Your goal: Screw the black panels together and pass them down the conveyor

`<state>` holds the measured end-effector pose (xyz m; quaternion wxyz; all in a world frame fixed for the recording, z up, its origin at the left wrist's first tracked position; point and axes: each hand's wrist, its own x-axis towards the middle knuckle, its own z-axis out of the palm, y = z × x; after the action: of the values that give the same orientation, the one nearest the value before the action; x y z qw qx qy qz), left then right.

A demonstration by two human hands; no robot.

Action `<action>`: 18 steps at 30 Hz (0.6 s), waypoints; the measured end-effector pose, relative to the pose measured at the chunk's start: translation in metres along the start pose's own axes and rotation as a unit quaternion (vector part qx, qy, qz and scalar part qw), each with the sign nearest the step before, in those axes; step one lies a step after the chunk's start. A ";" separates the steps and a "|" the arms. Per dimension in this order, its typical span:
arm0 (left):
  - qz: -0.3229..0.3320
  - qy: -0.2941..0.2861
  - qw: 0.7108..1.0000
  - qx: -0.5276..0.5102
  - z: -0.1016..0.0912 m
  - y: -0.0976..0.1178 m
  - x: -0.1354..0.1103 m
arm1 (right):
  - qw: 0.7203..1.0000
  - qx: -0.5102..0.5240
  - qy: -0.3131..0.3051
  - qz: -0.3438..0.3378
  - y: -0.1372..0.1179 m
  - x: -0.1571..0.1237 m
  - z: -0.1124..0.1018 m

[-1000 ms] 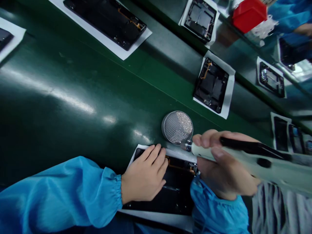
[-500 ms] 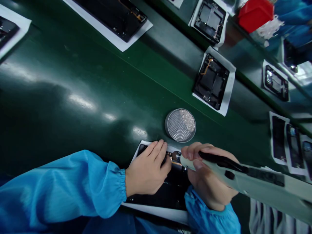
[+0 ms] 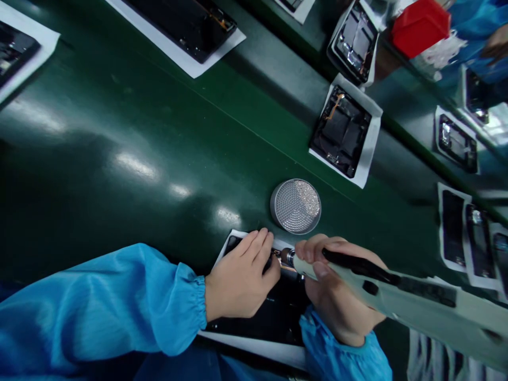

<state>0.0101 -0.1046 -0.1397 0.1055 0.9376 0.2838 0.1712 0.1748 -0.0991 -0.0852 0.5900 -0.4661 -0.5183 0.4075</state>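
Phone (image 3: 273, 317) lies open on a white sheet (image 3: 254, 346) at the near edge of the green belt (image 3: 119, 159), right in front of you. Your left hand (image 3: 242, 280) rests flat on its left part, fingers (image 3: 254, 246) close together, holding it down. Your right hand (image 3: 337, 296) is wrapped around a screwdriver (image 3: 397, 296), whose tip touches the far edge of the phone just beside your left fingertips. A round dish (image 3: 296, 206) of tiny screws sits on the belt just beyond the phone. More open phones (image 3: 340, 131) on white sheets lie farther off, and a red box (image 3: 418, 26) sits far to the right.
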 end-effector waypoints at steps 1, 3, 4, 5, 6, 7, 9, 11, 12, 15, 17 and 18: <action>0.000 0.001 1.000 0.000 0.000 0.000 0.000 | 1.000 0.000 0.000 -0.003 0.000 0.000 0.000; 0.001 0.001 1.000 -0.001 -0.001 0.000 0.001 | 1.000 -0.004 -0.001 -0.007 0.000 0.000 0.001; 0.002 0.001 1.000 -0.002 -0.002 -0.001 0.002 | 1.000 -0.007 -0.002 -0.008 0.000 0.000 0.001; 0.001 0.000 1.000 -0.002 -0.002 -0.001 0.003 | 1.000 -0.009 -0.002 -0.007 0.000 0.000 0.001; 0.000 0.000 1.000 -0.002 -0.003 0.000 0.003 | 1.000 -0.011 -0.003 -0.006 0.000 0.000 0.001; -0.001 0.000 1.000 -0.002 -0.003 0.000 0.003 | 1.000 -0.013 -0.002 -0.006 0.000 0.000 0.001; -0.001 -0.001 1.000 0.000 -0.003 0.000 0.003 | 1.000 -0.012 -0.001 -0.009 0.000 0.000 0.000; 0.001 -0.001 1.000 0.002 -0.004 0.000 0.003 | 1.000 -0.009 -0.009 -0.011 0.001 0.000 0.000; 0.002 -0.001 1.000 0.003 -0.004 0.000 0.002 | 1.000 -0.009 -0.014 -0.012 0.002 -0.001 0.000; 0.001 0.012 1.000 0.007 -0.007 -0.004 0.004 | 1.000 -0.014 -0.018 -0.018 0.008 -0.004 0.002; -0.003 0.020 1.000 0.002 -0.010 -0.009 0.008 | 1.000 -0.018 -0.005 -0.021 0.012 -0.005 0.004; -0.008 0.016 1.000 -0.005 -0.012 -0.012 0.011 | 1.000 -0.017 -0.003 -0.018 0.013 -0.004 0.005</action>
<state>0.0083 -0.0871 -0.1294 0.1071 0.9318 0.2923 0.1867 0.1694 -0.0997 -0.0986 0.5875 -0.4655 -0.5355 0.3890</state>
